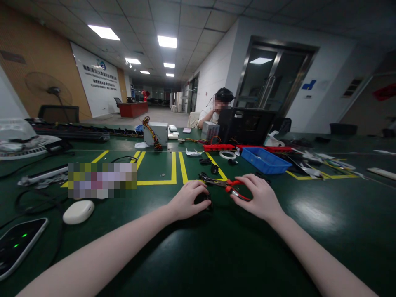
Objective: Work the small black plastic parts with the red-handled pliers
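My left hand (pixel 189 201) is closed around a small black object (pixel 202 199), mostly hidden by the fingers; its kind I cannot make out. In my right hand (pixel 262 199) are red-handled pliers (pixel 229 189), gripped with the handles spread apart. The pliers' metal jaws point left, close to my left fingertips and a dark piece (pixel 206 178) just beyond them. Whether the jaws touch that piece I cannot tell. Several small black parts (pixel 214 168) lie on the green table (pixel 198 255) a little farther off.
A blue tray (pixel 265 161) stands beyond my right hand. Farther back are a metal power supply box (pixel 157 134), a black computer case (pixel 247 128) and a seated person (pixel 210 117). At left lie a white rounded case (pixel 78 212), a phone-like device (pixel 21 243) and cables.
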{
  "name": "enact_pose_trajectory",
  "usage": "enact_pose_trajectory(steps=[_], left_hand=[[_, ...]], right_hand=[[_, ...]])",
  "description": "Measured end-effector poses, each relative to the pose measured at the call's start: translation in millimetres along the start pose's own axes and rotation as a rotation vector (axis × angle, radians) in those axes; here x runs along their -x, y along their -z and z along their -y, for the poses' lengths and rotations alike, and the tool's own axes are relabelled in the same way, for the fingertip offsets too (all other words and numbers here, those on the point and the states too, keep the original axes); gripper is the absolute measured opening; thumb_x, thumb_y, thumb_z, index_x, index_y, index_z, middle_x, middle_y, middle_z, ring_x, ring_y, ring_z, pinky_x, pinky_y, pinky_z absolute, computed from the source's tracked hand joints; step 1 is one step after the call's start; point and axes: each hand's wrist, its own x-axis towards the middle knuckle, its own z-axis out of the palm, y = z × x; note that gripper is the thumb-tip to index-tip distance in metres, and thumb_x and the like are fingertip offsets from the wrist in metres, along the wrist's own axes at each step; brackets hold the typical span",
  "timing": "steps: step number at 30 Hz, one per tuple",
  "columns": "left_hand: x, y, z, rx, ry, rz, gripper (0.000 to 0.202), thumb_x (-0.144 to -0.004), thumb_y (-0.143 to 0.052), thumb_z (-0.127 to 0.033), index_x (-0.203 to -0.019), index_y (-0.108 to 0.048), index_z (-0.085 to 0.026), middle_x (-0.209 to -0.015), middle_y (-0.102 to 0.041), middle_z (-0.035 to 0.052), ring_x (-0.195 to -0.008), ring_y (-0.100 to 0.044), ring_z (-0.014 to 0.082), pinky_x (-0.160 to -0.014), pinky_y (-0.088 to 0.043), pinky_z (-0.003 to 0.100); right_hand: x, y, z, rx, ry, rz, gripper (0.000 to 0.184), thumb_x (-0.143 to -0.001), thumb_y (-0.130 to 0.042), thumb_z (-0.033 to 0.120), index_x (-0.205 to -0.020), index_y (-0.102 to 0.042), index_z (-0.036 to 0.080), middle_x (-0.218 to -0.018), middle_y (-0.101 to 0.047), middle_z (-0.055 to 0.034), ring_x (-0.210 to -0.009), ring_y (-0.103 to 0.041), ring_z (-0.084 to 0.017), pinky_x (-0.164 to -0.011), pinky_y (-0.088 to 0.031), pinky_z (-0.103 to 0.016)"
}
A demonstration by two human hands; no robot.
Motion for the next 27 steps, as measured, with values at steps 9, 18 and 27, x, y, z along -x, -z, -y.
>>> enact_pose_trajectory(steps=[9,18,27], left_hand=[[1,-5.7,6,-0.072,-0.004,0.161,0.067,-0.081,-0.064,-0.052,-0.134,-0.044,-0.017,-0.139,-0.048,0.0149,-0.129,-0.043,0.0301,-0.110,-0.033,0.047],[3,-3.0,11,0.068,0.005,0.210,0.046,-0.085,-0.063,-0.042,-0.126,-0.058,-0.023,-0.138,-0.048,0.0115,-0.127,-0.046,0.0287,-0.107,-0.038,0.045],[4,3.9,6,0.120,0.079,0.246,0.046,-0.084,-0.065,-0.042,-0.126,-0.059,-0.026,-0.141,-0.045,0.0097,-0.129,-0.045,0.0282,-0.109,-0.037,0.045]], right_hand=[[5,-12,-20,-0.099,0.051,0.163,0.038,-0.085,-0.053,0.046,-0.112,-0.053,0.019,-0.110,-0.058,-0.0115,-0.100,-0.058,-0.025,-0.085,-0.048,-0.037],[8,-21,-24,-0.072,0.037,0.207,0.049,-0.083,-0.055,0.055,-0.116,-0.051,0.020,-0.107,-0.060,-0.0118,-0.096,-0.061,-0.028,-0.080,-0.052,-0.040],[13,-23,-30,0.010,0.052,0.168,0.052,-0.085,-0.053,0.047,-0.127,-0.048,0.017,-0.113,-0.058,-0.0133,-0.099,-0.060,-0.027,-0.081,-0.051,-0.038]])
